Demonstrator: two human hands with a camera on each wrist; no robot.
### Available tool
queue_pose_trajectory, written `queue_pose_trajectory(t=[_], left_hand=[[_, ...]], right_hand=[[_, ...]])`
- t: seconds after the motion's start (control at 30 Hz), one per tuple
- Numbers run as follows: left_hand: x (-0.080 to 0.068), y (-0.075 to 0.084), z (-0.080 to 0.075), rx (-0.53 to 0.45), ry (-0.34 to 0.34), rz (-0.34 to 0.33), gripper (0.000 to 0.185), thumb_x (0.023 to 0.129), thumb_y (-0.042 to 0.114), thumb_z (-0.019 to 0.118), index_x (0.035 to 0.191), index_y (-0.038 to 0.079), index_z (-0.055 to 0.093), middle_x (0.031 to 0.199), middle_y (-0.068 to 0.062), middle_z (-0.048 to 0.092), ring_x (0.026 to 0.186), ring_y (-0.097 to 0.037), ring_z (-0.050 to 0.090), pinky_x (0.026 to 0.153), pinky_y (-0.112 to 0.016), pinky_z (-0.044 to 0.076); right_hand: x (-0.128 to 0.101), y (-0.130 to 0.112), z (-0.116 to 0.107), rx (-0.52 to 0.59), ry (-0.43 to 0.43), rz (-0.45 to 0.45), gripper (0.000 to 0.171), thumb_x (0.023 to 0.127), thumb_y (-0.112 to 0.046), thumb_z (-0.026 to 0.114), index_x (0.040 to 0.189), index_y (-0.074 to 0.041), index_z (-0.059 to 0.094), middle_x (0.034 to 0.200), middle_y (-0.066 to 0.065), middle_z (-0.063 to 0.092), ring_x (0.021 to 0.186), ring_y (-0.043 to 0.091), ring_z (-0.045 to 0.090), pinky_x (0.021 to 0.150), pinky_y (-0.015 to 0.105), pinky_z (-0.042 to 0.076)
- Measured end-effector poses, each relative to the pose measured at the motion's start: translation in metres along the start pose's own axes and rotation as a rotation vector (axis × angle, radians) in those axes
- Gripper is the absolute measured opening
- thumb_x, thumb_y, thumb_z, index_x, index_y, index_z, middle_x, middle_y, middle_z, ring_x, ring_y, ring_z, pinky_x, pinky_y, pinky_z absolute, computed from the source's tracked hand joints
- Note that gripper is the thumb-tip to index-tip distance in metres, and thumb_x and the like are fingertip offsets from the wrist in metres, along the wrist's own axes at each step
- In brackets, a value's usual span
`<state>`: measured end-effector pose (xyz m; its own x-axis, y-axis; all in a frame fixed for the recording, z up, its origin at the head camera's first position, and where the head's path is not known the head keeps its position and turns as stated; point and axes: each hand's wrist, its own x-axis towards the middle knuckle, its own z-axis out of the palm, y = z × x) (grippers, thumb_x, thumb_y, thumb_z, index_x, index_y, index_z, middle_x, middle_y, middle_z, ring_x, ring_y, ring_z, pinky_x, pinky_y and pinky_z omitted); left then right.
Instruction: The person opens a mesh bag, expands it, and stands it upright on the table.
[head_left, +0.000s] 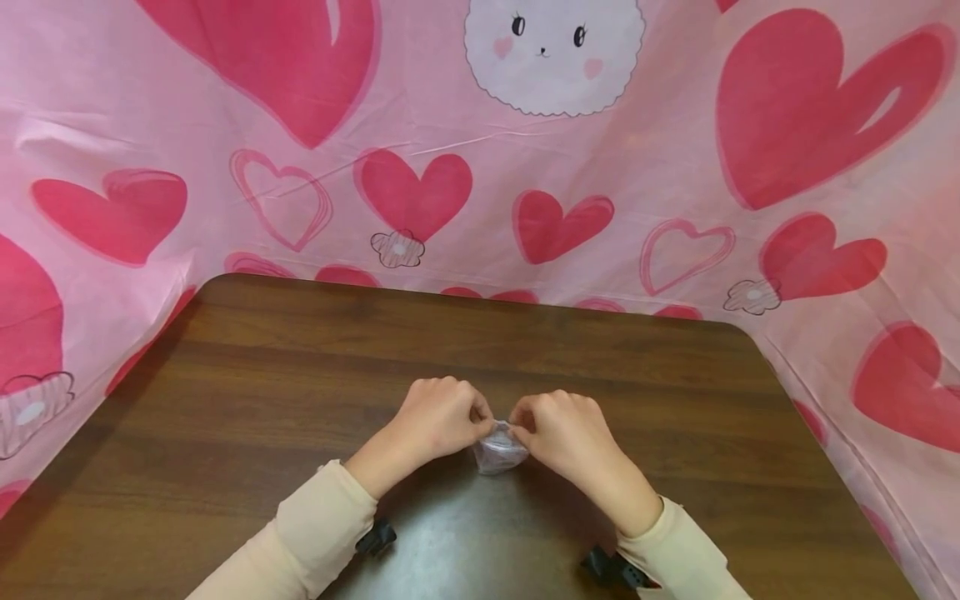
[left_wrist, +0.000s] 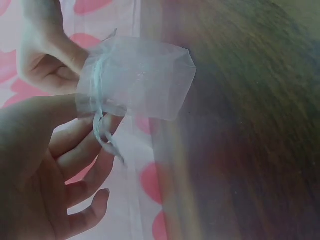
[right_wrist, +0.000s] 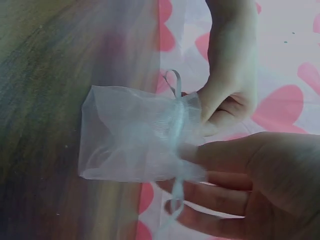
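Note:
A small sheer white organza drawstring pouch (head_left: 501, 457) hangs between the two hands, its mouth uppermost. My left hand (head_left: 444, 417) pinches one side of the mouth between thumb and forefinger. On the opposite side, my right hand (head_left: 567, 429) pinches the rim the same way. Pale ribbon (left_wrist: 102, 131) runs through the gathered neck, and its loose end dangles by the left fingers in the left wrist view. The right wrist view shows another ribbon end (right_wrist: 177, 195) beside the right fingers. Through the thin cloth I cannot tell whether anything lies inside.
A dark brown wooden table (head_left: 300, 375) with rounded far corners lies under the hands. Pink cloth (head_left: 487, 125) printed with red hearts hangs behind it and along both sides. Black straps (head_left: 377, 537) show below the cream sleeves (head_left: 322, 517).

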<state>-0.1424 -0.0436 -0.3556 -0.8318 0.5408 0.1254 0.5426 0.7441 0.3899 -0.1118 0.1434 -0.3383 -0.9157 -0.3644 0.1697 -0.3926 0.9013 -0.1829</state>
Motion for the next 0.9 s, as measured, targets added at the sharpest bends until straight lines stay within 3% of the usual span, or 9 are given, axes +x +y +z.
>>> queue_pose_trajectory(t=[0.13,0.43,0.67,0.9], left_hand=[[0.0003,0.0007,-0.0007,0.009,0.001,0.004,0.010,0.083,0.024,0.073,0.077,0.029,0.079,0.058,0.023,0.055,0.052,-0.003,0.046,0.050,-0.027,0.038],[0.0008,-0.0001,-0.0020,0.034,-0.008,-0.004,0.006,0.083,0.027,0.077,0.078,0.030,0.078,0.065,0.021,0.060,0.058,-0.004,0.053,0.054,-0.032,0.041],[-0.0014,-0.0009,-0.0038,-0.004,-0.079,-0.030,0.008,0.082,0.021,0.078,0.082,0.029,0.077,0.068,0.021,0.061,0.062,-0.006,0.055,0.058,-0.034,0.041],[-0.0045,-0.0017,-0.0030,-0.010,-0.066,-0.025,0.003,0.084,0.025,0.078,0.087,0.027,0.078,0.065,0.021,0.060,0.061,-0.004,0.053,0.057,-0.032,0.041]], right_hand=[[-0.0008,0.0019,-0.0027,-0.026,-0.048,0.002,0.012,0.079,-0.023,0.083,0.073,-0.024,0.072,0.064,-0.013,0.060,0.057,0.012,0.056,0.049,0.034,0.042],[-0.0002,0.0062,-0.0087,-0.035,-0.041,0.010,0.015,0.079,-0.011,0.076,0.070,-0.024,0.073,0.061,-0.013,0.058,0.055,0.012,0.054,0.046,0.033,0.040],[-0.0008,0.0069,-0.0093,-0.015,-0.060,0.018,0.016,0.079,-0.010,0.075,0.070,-0.024,0.074,0.061,-0.013,0.057,0.055,0.010,0.052,0.046,0.033,0.039],[-0.0002,0.0082,-0.0069,-0.017,-0.027,0.054,0.012,0.080,-0.017,0.078,0.072,-0.024,0.073,0.064,-0.012,0.061,0.059,0.012,0.057,0.050,0.036,0.044]])
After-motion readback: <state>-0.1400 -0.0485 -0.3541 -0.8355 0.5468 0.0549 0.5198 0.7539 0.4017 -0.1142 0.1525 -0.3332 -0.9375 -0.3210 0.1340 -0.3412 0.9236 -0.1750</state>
